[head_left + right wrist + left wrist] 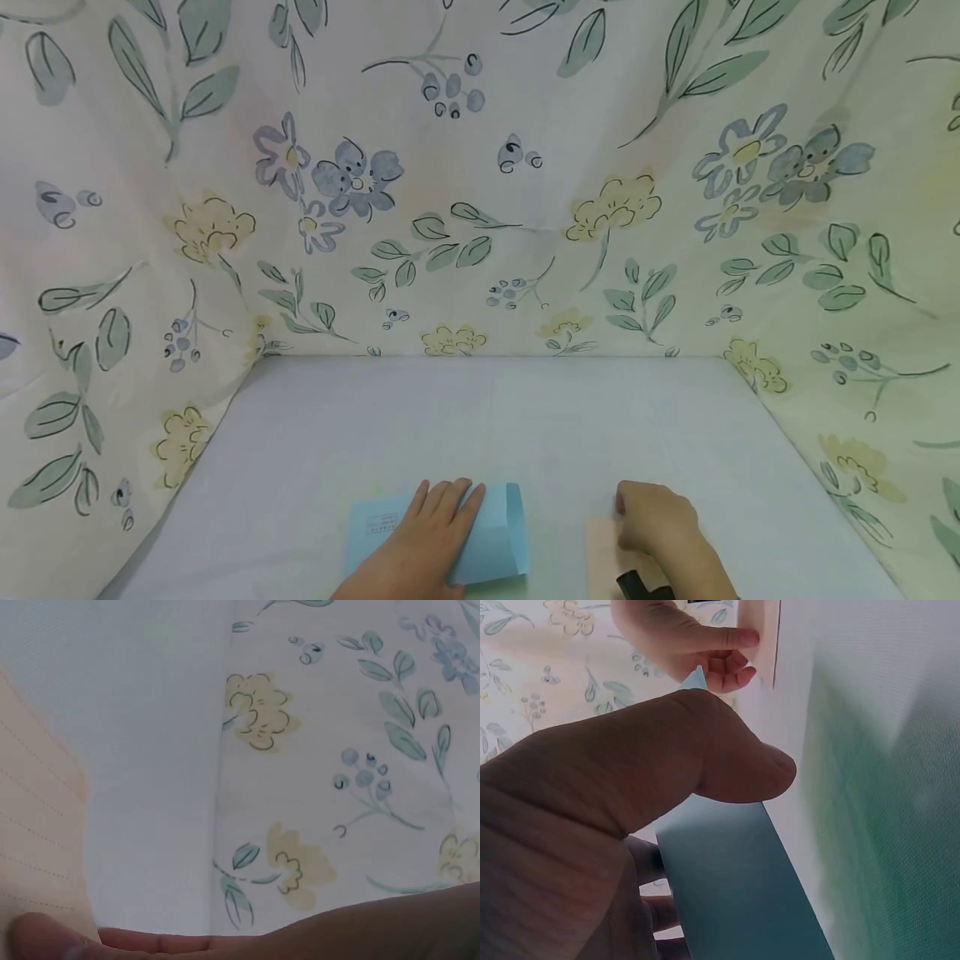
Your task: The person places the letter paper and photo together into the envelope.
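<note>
A light blue envelope (491,542) with small printed text lies under my left hand (427,537) at the front of the table, its flap end toward the right. In the left wrist view, the thumb (742,761) is on the near side of the envelope (727,877) and the fingers show behind it, gripping it between them. To the right, my right hand (660,521) pinches a peach sheet of lined paper (602,550). Dotted lines cross that paper (41,832) in the right wrist view, with the thumb (45,937) over its lower edge.
A white cloth covers the table (487,417). Floral curtain fabric (480,167) hangs along the back and both sides. Black wrist gear (637,585) sits by the right wrist. A greenish patch (870,825) shows on the white surface beside the envelope.
</note>
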A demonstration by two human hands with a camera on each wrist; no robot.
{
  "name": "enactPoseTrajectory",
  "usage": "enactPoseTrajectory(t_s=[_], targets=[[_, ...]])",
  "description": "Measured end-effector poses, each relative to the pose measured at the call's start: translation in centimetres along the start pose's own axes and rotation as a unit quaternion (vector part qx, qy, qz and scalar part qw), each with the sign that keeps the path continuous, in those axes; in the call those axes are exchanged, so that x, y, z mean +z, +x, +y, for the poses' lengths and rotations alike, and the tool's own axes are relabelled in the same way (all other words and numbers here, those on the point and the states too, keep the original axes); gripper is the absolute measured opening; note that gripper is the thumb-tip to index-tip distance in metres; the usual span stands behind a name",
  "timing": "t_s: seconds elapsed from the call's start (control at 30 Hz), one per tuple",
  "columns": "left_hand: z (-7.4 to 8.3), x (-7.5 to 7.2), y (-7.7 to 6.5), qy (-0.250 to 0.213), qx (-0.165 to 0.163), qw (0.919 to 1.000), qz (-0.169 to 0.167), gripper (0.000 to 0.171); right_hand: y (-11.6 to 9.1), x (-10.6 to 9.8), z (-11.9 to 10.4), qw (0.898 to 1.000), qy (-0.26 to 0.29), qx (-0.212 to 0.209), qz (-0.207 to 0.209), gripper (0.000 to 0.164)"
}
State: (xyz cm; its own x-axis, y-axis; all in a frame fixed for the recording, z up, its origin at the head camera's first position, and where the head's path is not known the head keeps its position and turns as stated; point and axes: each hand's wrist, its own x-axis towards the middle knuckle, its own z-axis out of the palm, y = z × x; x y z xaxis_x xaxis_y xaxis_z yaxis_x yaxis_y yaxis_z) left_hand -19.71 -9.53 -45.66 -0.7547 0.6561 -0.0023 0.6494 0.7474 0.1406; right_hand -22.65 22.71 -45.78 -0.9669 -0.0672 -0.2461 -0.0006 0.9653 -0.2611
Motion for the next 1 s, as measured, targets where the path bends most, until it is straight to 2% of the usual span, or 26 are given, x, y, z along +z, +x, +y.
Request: enactPoseTrajectory(t_s=[0.2, 0.53, 0.8, 1.0], targets=[[0.2, -0.4, -0.1, -0.004, -0.008, 0.9999, -0.008, 0.106, -0.4, -0.2, -0.1, 0.997, 0.079, 0.002, -0.014, 0.015], [0.1, -0.3, 0.0, -0.005, -0.009, 0.9999, -0.007, 0.105, -0.4, -0.8, 0.1, 0.992, 0.116, 0.016, -0.037, 0.014], [0.1, -0.1, -0.1, 0.000, -0.013, 0.9999, -0.007, 0.106, -0.7, -1.6, 0.6, 0.989, 0.145, -0.001, -0.035, 0.014], [0.1, -0.1, -0.1, 0.000, -0.011, 0.9999, -0.006, 0.107, -0.9, -2.4, 1.2, 0.982, 0.185, -0.006, -0.044, 0.015]])
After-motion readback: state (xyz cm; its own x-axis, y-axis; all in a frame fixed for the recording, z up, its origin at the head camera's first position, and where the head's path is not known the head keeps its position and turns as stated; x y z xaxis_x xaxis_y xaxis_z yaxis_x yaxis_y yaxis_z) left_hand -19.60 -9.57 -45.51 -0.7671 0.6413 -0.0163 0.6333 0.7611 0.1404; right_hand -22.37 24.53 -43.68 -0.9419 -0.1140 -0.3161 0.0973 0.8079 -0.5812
